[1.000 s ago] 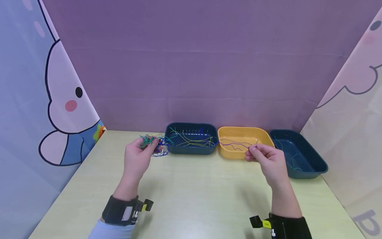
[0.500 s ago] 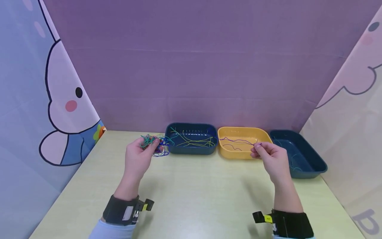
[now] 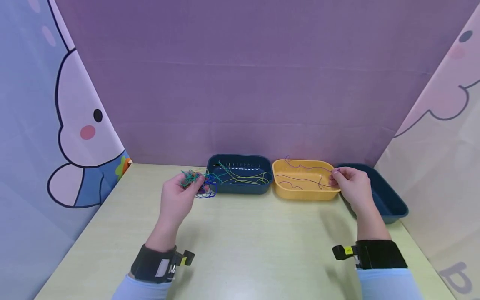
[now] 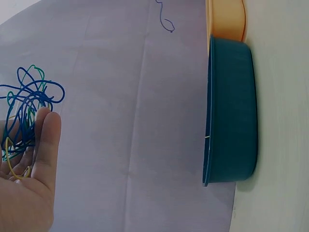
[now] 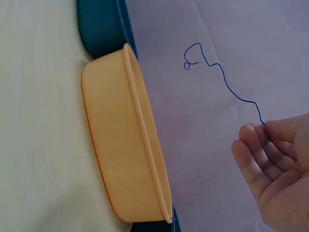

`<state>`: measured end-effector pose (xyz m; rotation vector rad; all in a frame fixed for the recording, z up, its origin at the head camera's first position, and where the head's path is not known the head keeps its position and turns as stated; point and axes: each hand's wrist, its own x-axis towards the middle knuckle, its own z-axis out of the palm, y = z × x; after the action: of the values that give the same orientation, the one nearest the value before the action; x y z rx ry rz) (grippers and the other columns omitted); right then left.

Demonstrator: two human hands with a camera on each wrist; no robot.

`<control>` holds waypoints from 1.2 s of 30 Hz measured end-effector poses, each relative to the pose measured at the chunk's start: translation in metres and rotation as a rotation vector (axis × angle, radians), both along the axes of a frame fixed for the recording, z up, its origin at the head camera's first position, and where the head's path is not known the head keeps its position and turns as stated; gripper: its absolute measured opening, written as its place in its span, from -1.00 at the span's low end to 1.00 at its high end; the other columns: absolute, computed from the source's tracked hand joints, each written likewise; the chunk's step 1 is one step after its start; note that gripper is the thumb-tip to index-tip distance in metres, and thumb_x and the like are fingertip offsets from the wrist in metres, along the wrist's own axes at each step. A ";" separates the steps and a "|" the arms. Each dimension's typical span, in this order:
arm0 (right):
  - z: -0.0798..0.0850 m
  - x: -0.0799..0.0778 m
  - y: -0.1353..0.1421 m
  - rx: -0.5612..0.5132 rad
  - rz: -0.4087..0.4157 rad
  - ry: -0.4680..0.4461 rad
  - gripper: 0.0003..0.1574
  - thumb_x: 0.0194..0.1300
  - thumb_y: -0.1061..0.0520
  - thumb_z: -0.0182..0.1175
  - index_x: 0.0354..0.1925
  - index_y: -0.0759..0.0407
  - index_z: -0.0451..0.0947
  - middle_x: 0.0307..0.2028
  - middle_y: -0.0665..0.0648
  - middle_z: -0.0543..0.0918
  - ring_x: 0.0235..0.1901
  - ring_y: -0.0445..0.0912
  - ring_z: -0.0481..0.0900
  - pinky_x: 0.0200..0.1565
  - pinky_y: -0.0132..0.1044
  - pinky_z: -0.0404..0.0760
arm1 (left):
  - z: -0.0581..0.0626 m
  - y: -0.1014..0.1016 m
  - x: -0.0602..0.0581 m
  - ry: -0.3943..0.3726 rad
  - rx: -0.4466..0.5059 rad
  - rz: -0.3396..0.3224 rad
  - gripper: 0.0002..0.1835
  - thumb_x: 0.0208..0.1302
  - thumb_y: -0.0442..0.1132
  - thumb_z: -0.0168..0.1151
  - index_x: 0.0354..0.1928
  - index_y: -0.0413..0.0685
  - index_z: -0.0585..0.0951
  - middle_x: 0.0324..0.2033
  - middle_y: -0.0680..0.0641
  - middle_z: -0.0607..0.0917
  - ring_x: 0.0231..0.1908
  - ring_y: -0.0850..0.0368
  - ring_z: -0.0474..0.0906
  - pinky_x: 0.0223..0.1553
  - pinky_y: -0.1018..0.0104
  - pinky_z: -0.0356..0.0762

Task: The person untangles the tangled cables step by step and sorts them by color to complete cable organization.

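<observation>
My left hand (image 3: pixel 178 198) holds a tangled bundle (image 4: pixel 30 108) of thin blue and green wires with a little yellow, over the left part of the table. Loops of it stick out past the fingertips. At the right, my right hand (image 3: pixel 354 187) pinches one end of a single thin, kinked wire (image 5: pixel 227 82), blue in the right wrist view and purplish in the head view. Its free end curls away to the left above the yellow basin (image 3: pixel 305 194), apart from the bundle. Thin dark wires (image 3: pixel 296 179) lie in that basin.
A dark blue basin (image 3: pixel 240 189) holding yellow and green wires stands left of the yellow one. Another dark blue basin (image 3: pixel 399 214) sits at the right, partly behind my right hand. A purple cloth backdrop (image 3: pixel 243 83) rises behind the basins, with printed cloths either side.
My right hand has moved right and slightly away from me, drawing the wire along; its far end now hangs free over the yellow basin. The left hand has barely shifted and still holds the bundle.
</observation>
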<state>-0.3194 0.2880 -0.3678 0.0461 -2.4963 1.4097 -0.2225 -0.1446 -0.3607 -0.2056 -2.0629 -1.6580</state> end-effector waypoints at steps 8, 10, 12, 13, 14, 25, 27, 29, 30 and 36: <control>0.001 -0.028 0.011 0.055 -0.035 -0.113 -0.57 0.36 -0.05 -0.02 -0.08 0.28 0.47 -0.19 0.32 0.60 -0.26 0.03 0.61 -0.32 -0.33 0.65 | -0.002 0.003 -0.002 -0.003 0.007 -0.040 -0.81 0.21 -0.19 0.20 -0.32 -0.22 0.59 -0.40 -0.27 0.70 -0.32 0.01 0.64 -0.44 0.40 0.53; 0.001 -0.034 0.011 0.072 -0.033 -0.136 -0.57 0.37 -0.05 -0.03 -0.07 0.28 0.47 -0.19 0.32 0.60 -0.26 0.02 0.60 -0.31 -0.32 0.65 | -0.006 0.003 -0.004 -0.006 0.004 -0.042 -0.81 0.21 -0.16 0.20 -0.33 -0.17 0.60 -0.41 -0.23 0.71 -0.33 0.03 0.64 -0.49 0.40 0.50; -0.001 -0.040 0.010 0.082 -0.027 -0.156 -0.58 0.37 -0.05 -0.03 -0.07 0.27 0.47 -0.19 0.32 0.59 -0.25 0.02 0.60 -0.30 -0.30 0.65 | -0.005 0.003 -0.003 -0.011 -0.006 -0.037 -0.81 0.22 -0.17 0.20 -0.33 -0.17 0.60 -0.42 -0.24 0.70 -0.33 0.02 0.63 -0.50 0.39 0.49; -0.003 -0.043 0.009 0.084 -0.020 -0.163 -0.59 0.37 -0.04 -0.03 -0.07 0.27 0.47 -0.19 0.33 0.59 -0.25 0.03 0.60 -0.30 -0.29 0.65 | -0.006 0.004 -0.003 -0.014 -0.012 -0.033 -0.82 0.22 -0.17 0.19 -0.33 -0.17 0.60 -0.42 -0.23 0.70 -0.33 0.04 0.63 -0.49 0.38 0.50; -0.004 -0.046 0.008 0.084 -0.015 -0.170 -0.59 0.37 -0.03 -0.03 -0.07 0.28 0.47 -0.19 0.33 0.59 -0.25 0.04 0.60 -0.30 -0.28 0.65 | -0.006 0.004 -0.004 -0.009 -0.018 -0.029 -0.82 0.22 -0.18 0.20 -0.33 -0.18 0.60 -0.43 -0.23 0.70 -0.34 0.04 0.63 -0.49 0.37 0.51; -0.023 -0.064 -0.003 0.085 -0.035 -0.287 -0.61 0.38 0.00 -0.04 -0.03 0.27 0.44 -0.18 0.31 0.57 -0.22 0.09 0.59 -0.21 -0.20 0.64 | -0.028 0.004 -0.020 -0.011 -0.029 -0.050 -0.72 0.18 0.03 0.20 -0.35 -0.04 0.60 -0.44 -0.11 0.71 -0.38 0.17 0.62 -0.52 0.31 0.50; -0.026 -0.065 -0.004 0.102 -0.032 -0.301 -0.61 0.38 0.00 -0.04 -0.03 0.27 0.44 -0.18 0.31 0.57 -0.23 0.08 0.59 -0.19 -0.18 0.63 | -0.026 0.006 -0.018 -0.015 -0.016 -0.055 -0.74 0.19 0.00 0.21 -0.35 -0.06 0.60 -0.45 -0.10 0.71 -0.38 0.17 0.62 -0.48 0.30 0.53; -0.029 -0.065 -0.004 0.124 -0.031 -0.311 -0.60 0.39 -0.01 -0.04 -0.02 0.27 0.44 -0.18 0.30 0.57 -0.24 0.07 0.58 -0.15 -0.16 0.62 | -0.020 0.009 -0.012 -0.015 -0.014 -0.055 -0.77 0.20 -0.07 0.20 -0.36 -0.10 0.60 -0.45 -0.11 0.71 -0.38 0.16 0.62 -0.49 0.31 0.50; -0.030 -0.065 -0.004 0.136 -0.032 -0.315 -0.59 0.38 -0.02 -0.04 -0.02 0.26 0.45 -0.18 0.30 0.57 -0.24 0.07 0.58 -0.13 -0.14 0.62 | -0.017 0.010 -0.009 -0.015 -0.015 -0.052 -0.79 0.21 -0.10 0.20 -0.36 -0.11 0.60 -0.45 -0.12 0.71 -0.39 0.15 0.62 -0.52 0.32 0.48; -0.030 -0.062 -0.008 0.178 -0.045 -0.317 -0.61 0.38 -0.02 -0.03 -0.02 0.23 0.46 -0.17 0.29 0.56 -0.23 0.08 0.56 -0.06 -0.09 0.59 | -0.001 0.014 0.002 -0.018 -0.028 -0.037 -0.83 0.22 -0.20 0.19 -0.36 -0.19 0.59 -0.44 -0.18 0.71 -0.39 0.14 0.62 -0.52 0.36 0.47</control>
<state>-0.3812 0.2799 -0.3983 -0.2139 -2.8539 1.2558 -0.2202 -0.1303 -0.3618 -0.2405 -2.1087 -1.6593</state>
